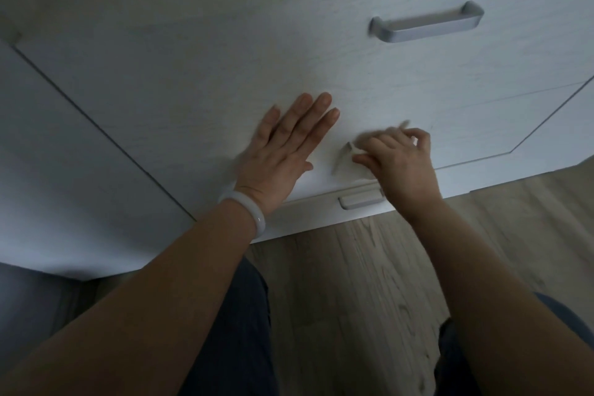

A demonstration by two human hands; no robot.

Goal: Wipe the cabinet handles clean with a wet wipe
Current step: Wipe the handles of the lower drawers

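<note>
While the left hand point(283, 151) lies flat with straight fingers on the cabinet front point(193, 80), the right hand point(398, 157) grips a wet wipe point(345, 159) around the middle handle point(349, 147), seemingly mid-wipe. The far handle point(427, 24) and near handle point(360, 201) are untouched; whether either is clean, I cannot tell.

Three handles show on the cabinet point(225, 51): top handle point(427, 26) near its upper right corner, middle handle point(350, 151) mostly under one wipe point(345, 164), bottom handle point(360, 201) at its lower edge. Two hands: left point(283, 151), right point(401, 164). One bracelet point(247, 214).
</note>
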